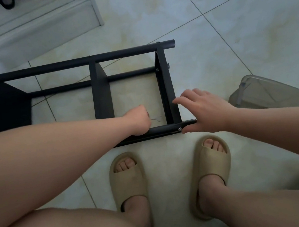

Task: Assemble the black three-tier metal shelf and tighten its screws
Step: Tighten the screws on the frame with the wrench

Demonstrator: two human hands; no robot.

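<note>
The right grip (205,112) (a bare hand) is holding its fingers spread, thumb touching the end of the near rail (166,129) beside a screw (180,128). The left grip (139,118) is resting curled in a fist against that same rail; whether it is pinching a tool cannot be told. The black metal shelf (101,93) is lying on its side on the tiled floor (229,34), just ahead of two tan slippers (128,178). It is looking stiff, fairly light and smooth-painted, so gripping the round rails near the joints is probably steadiest.

Shelf frame (101,93) bays open through to tile (213,56); grey container (272,92) right; slippers (129,177) just behind frame.
</note>
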